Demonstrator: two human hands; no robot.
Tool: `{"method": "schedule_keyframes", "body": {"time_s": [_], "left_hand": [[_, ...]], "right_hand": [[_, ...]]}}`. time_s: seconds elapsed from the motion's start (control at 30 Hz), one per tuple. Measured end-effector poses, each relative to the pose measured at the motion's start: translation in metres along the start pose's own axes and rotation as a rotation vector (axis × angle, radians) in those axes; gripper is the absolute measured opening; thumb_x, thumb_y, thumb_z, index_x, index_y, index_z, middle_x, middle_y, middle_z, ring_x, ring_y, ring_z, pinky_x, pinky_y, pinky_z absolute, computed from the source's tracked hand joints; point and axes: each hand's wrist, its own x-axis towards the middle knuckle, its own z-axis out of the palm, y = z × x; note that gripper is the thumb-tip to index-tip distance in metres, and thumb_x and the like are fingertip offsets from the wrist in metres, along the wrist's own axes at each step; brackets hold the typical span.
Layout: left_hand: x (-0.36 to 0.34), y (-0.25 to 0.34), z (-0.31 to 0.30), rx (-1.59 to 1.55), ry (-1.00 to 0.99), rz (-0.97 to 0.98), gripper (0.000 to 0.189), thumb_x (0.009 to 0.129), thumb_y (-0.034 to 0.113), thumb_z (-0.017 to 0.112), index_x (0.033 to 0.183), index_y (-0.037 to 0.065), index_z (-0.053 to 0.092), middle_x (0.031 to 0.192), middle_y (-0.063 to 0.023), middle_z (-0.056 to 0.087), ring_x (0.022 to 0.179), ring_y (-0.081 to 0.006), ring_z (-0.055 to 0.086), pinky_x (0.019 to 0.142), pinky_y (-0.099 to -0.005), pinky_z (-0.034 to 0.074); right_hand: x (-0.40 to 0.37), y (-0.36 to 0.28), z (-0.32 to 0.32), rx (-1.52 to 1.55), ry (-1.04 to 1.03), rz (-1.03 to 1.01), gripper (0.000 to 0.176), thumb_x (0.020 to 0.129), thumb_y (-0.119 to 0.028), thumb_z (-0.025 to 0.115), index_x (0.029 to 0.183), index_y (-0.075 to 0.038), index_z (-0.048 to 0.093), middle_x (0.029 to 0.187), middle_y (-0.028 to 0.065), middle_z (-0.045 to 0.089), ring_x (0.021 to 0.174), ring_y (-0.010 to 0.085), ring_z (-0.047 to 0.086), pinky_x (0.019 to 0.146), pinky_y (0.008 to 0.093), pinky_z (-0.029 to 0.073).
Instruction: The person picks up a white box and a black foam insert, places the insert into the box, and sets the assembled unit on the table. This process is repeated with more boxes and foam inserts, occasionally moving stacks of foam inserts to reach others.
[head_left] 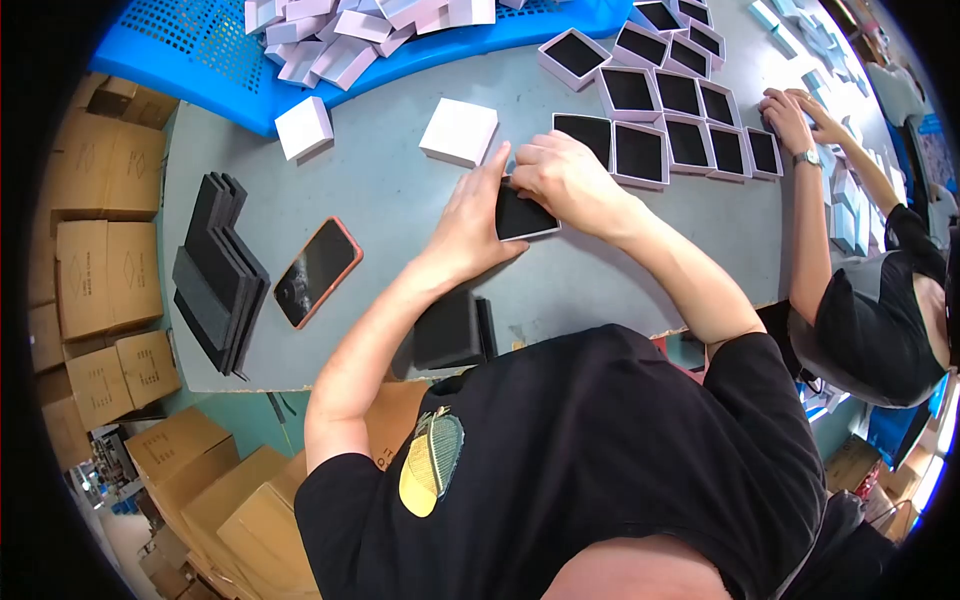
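Note:
A small open box (530, 236) with a black foam insert (524, 212) in it lies in front of me on the table. My left hand (468, 217) grips the box along its left side, thumb at the near edge and fingers at the far corner. Over the far right part of the insert, my right hand (568, 182) has its fingers bent and pressed onto the foam; its fingertips are partly hidden. Just beyond my hands sits a closed white box (459, 131). Below my left forearm is a stack of black foam pieces (446, 332).
Several boxes with black inserts (631, 90) stand at the right back. A blue basket (215, 75) holds white boxes; another white box (304, 128) sits near it. A phone (318, 272) and folded black foam strips (215, 280) lie left. A co-worker's hands (800, 120) are at right.

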Motion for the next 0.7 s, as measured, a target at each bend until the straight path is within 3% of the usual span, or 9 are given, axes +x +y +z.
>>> {"method": "schedule_keyframes", "body": {"time_s": [0.1, 0.17, 0.23, 0.27, 0.37, 0.43, 0.53, 0.57, 0.7], "left_hand": [[0.001, 0.011, -0.003, -0.039, 0.08, 0.011, 0.096, 0.062, 0.014, 0.082, 0.145, 0.004, 0.034, 0.125, -0.0185, 0.053, 0.114, -0.0373, 0.053, 0.101, -0.044, 0.043], [0.005, -0.002, -0.028, -0.067, -0.025, 0.045, 0.081, 0.065, 0.015, 0.079, 0.137, 0.005, 0.045, 0.129, -0.0168, 0.053, 0.118, -0.0367, 0.051, 0.104, -0.0435, 0.042], [0.013, -0.002, -0.064, -0.153, -0.005, 0.009, 0.059, 0.068, 0.016, 0.077, 0.123, 0.007, 0.059, 0.134, -0.0142, 0.052, 0.124, -0.0354, 0.048, 0.107, -0.0431, 0.04], [0.017, -0.02, -0.072, 0.159, 0.135, 0.151, 0.069, 0.069, 0.013, 0.076, 0.133, 0.012, 0.054, 0.139, -0.0145, 0.049, 0.126, -0.0353, 0.048, 0.108, -0.0435, 0.038], [0.039, -0.038, -0.08, 0.378, 0.086, 0.14, 0.083, 0.064, 0.01, 0.079, 0.14, 0.017, 0.047, 0.141, -0.0142, 0.047, 0.124, -0.0362, 0.05, 0.105, -0.0455, 0.04], [0.054, -0.054, -0.064, 0.45, -0.008, 0.173, 0.089, 0.061, 0.009, 0.081, 0.142, 0.019, 0.044, 0.139, -0.014, 0.048, 0.122, -0.0363, 0.051, 0.102, -0.0453, 0.043], [0.075, -0.047, -0.061, 0.401, -0.207, 0.015, 0.09, 0.062, 0.006, 0.079, 0.143, 0.019, 0.043, 0.128, -0.0162, 0.052, 0.118, -0.0365, 0.054, 0.101, -0.0418, 0.046], [0.077, -0.045, -0.061, 0.457, -0.238, 0.032, 0.094, 0.059, 0.009, 0.081, 0.144, 0.017, 0.04, 0.125, -0.0151, 0.053, 0.111, -0.0367, 0.057, 0.09, -0.0448, 0.05], [0.056, -0.026, -0.076, 0.228, -0.005, -0.126, 0.081, 0.063, 0.006, 0.077, 0.136, 0.01, 0.041, 0.118, -0.019, 0.054, 0.105, -0.0373, 0.061, 0.09, -0.0423, 0.052]], "right_hand": [[-0.001, 0.0, 0.003, -0.214, 0.034, -0.013, 0.005, 0.072, -0.013, 0.063, 0.071, -0.009, 0.062, 0.076, 0.0064, 0.057, 0.08, 0.0232, 0.059, 0.073, 0.0368, 0.044], [-0.002, 0.0, 0.001, -0.333, 0.049, 0.026, 0.004, 0.075, -0.013, 0.059, 0.076, -0.009, 0.061, 0.079, 0.0071, 0.057, 0.08, 0.0234, 0.058, 0.072, 0.0378, 0.042], [0.001, -0.005, -0.008, -0.371, 0.038, 0.16, 0.013, 0.07, -0.011, 0.066, 0.082, -0.008, 0.06, 0.083, 0.0095, 0.054, 0.083, 0.0268, 0.055, 0.073, 0.0391, 0.041], [0.003, -0.01, -0.014, -0.307, 0.044, 0.215, 0.022, 0.067, -0.01, 0.072, 0.084, -0.007, 0.059, 0.085, 0.0105, 0.052, 0.086, 0.0288, 0.054, 0.075, 0.0399, 0.041], [0.003, -0.065, -0.01, 0.213, 0.013, 0.035, 0.028, 0.074, -0.018, 0.073, 0.098, -0.005, 0.065, 0.096, 0.0135, 0.06, 0.097, 0.0338, 0.058, 0.089, 0.0448, 0.046], [0.003, -0.103, 0.003, 0.32, -0.314, 0.038, 0.035, 0.078, -0.031, 0.073, 0.1, -0.004, 0.067, 0.094, 0.0121, 0.061, 0.096, 0.0308, 0.06, 0.087, 0.0423, 0.047], [-0.007, -0.116, 0.024, 0.4, -0.343, 0.019, 0.027, 0.077, -0.021, 0.075, 0.095, -0.003, 0.068, 0.093, 0.0097, 0.06, 0.092, 0.0287, 0.06, 0.085, 0.0409, 0.047], [-0.009, -0.115, 0.024, 0.45, -0.291, 0.025, 0.024, 0.076, -0.018, 0.076, 0.094, -0.003, 0.068, 0.092, 0.0099, 0.061, 0.091, 0.0286, 0.061, 0.084, 0.0401, 0.048], [-0.002, -0.105, 0.002, 0.81, -0.268, 0.126, 0.016, 0.075, -0.008, 0.076, 0.089, -0.002, 0.071, 0.088, 0.0107, 0.065, 0.087, 0.0269, 0.064, 0.08, 0.0359, 0.05]]}}
